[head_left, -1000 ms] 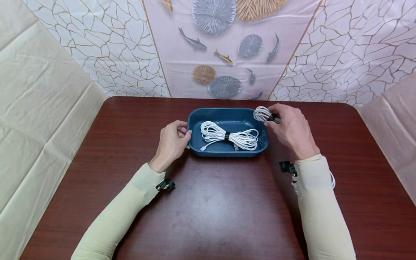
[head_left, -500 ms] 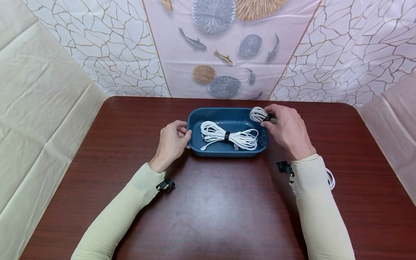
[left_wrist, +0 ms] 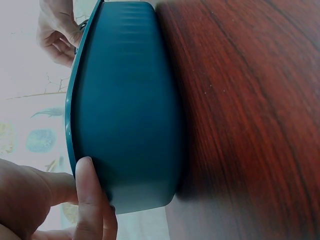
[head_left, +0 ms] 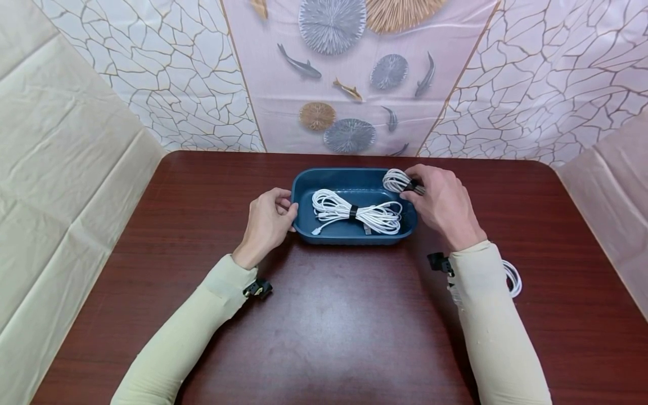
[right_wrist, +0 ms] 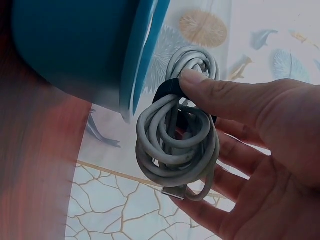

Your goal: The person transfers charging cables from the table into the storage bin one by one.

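Across a dark wood table [head_left: 324,315], a right hand [head_left: 443,199] pinches a banded grey cable [head_left: 394,180] over the upper-right corner of a mid-frame blue bin [head_left: 329,241]; a left hand [head_left: 267,222] grips its left end. The protruding plug [right_wrist: 173,193] could catch, tugging the bundle loose.

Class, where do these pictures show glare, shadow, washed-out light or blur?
Head view: pale glare on the glossy tabletop, a dark shadow beside the right sleeve; left wrist view: patterned wall covering washed out behind the blue tub; right wrist view: tabletop soft, the strapped USB cable sharper.
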Motion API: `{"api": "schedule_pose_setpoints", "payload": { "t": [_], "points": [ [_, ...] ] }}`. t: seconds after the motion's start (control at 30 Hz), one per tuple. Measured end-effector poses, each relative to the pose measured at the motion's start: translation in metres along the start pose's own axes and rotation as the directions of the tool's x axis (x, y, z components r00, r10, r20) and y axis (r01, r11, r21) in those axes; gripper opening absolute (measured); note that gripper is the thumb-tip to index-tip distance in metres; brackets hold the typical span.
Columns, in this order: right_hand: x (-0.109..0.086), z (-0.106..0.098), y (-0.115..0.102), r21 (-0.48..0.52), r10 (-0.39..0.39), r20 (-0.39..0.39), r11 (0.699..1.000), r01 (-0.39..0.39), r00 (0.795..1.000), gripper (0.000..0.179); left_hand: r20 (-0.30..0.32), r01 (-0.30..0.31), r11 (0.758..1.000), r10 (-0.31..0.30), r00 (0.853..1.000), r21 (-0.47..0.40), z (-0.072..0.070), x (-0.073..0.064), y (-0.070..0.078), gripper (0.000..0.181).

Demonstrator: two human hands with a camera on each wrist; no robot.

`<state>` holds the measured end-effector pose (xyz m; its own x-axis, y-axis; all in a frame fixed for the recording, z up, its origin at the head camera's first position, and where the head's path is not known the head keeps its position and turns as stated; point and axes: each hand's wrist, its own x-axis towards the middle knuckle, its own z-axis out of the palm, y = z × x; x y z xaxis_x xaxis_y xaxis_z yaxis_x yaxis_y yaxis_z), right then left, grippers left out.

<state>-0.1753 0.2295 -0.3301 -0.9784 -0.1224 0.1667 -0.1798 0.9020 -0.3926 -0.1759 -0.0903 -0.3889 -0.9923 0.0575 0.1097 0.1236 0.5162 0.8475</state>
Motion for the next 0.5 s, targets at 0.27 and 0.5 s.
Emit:
{"api": "schedule_pose_setpoints", "payload": {
  "t": [0.27, 0.5],
  "points": [
    [-0.0002, 0.0019, -0.0028, -0.003, -0.013, 0.002, 1.0, 0.013, 1.0, 0.037, 0.001, -0.001, 1.0, 0.001, 1.0, 0.004, 0.0003, 0.0002, -0.0006, 0.032],
    [-0.0005, 0.004, -0.0067, -0.007, -0.014, 0.01, 1.0, 0.014, 1.0, 0.037, -0.002, -0.004, 1.0, 0.005, 1.0, 0.015, 0.0001, 0.0009, -0.001, 0.032]
  ]
}}
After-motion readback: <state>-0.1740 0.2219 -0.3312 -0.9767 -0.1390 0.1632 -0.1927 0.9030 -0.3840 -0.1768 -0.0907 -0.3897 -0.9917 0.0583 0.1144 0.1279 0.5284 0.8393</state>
